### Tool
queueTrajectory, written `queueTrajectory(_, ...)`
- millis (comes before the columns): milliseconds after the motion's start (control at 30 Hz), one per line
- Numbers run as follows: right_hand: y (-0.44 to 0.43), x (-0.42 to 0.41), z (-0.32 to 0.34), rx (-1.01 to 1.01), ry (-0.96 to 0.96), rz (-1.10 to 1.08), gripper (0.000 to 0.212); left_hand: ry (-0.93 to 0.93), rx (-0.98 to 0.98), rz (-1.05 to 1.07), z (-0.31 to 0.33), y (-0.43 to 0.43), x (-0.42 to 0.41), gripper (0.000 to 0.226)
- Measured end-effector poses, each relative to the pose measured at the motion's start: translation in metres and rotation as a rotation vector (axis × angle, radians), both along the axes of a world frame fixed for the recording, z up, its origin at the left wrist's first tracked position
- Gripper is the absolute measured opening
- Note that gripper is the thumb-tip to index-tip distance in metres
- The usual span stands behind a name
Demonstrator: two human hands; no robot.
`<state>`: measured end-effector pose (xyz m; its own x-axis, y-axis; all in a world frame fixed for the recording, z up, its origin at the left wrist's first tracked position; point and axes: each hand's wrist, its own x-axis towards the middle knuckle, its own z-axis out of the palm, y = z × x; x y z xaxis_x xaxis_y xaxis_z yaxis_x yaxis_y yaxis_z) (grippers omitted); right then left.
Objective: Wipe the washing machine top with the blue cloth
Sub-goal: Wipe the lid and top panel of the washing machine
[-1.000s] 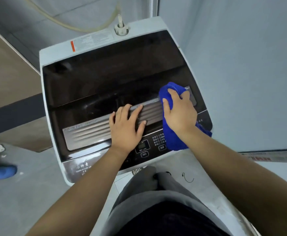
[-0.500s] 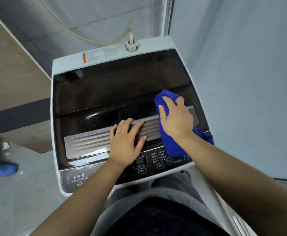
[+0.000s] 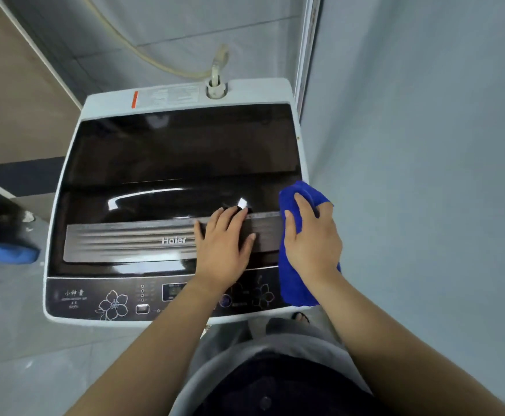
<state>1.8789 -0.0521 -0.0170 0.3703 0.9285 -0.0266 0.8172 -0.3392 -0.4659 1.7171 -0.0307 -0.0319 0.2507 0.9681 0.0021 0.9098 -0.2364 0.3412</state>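
The washing machine top (image 3: 167,163) is a glossy dark lid in a white frame, with a grey ribbed strip marked Haier and a control panel (image 3: 101,298) at the near edge. My left hand (image 3: 224,250) rests flat on the right part of the grey strip, fingers spread and straight. At the lid's right edge, the bunched blue cloth (image 3: 293,280) runs from the lid down across the control panel. My right hand (image 3: 311,238) lies on top of it, thumb and fingers curled round its upper fold.
A grey wall (image 3: 425,175) stands right beside the machine's right side. A water inlet with a pale hose (image 3: 215,82) sits at the machine's back edge. A blue object (image 3: 5,252) lies on the floor to the left. My legs are close below the control panel.
My right hand and the cloth slid right, from the lid's middle-right to its right edge. My left hand stayed on the grey strip. The view tilted so more of the control panel shows.
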Motion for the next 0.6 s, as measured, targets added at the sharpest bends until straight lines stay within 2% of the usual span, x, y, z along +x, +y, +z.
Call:
queueTrajectory(200,0.055,0.031,0.004,0.058,0.093,0.115,0.043,0.003,0.072,0.114,-0.003,-0.001,0.025,0.046)
queueTrajectory(433,-0.011,0.036,-0.009,0.051,0.059,0.364,0.045,-0.006,0.092,0.153,-0.007,-0.005,0.029,0.050)
queueTrajectory(600,0.004,0.037,-0.008,0.007,0.040,0.388,0.046,0.014,0.087,0.154,-0.005,-0.005,0.031,0.048)
